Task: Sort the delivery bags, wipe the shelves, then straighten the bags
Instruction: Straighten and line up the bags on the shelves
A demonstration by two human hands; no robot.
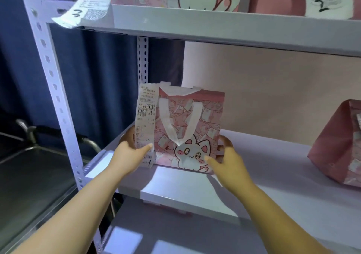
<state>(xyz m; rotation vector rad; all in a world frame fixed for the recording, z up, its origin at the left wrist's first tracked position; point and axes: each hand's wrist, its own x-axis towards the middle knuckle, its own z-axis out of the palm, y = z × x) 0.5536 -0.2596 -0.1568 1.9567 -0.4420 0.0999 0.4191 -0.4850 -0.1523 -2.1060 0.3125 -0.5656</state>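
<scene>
We held the pink cat bag (192, 130) upright on the middle shelf (195, 183) — left hand (130, 150) closed on its left edge over the receipt (145, 121), right hand (226, 156) on its right — squarely between both grips, equally near.

Dim bluish light, soft overall blur, wide-angle bending at edges, faint shadows

At frame centre, the left hand (130, 150) and right hand (224, 157) grip an upright pink cat bag (192, 128) on the middle shelf (273, 175).
</scene>
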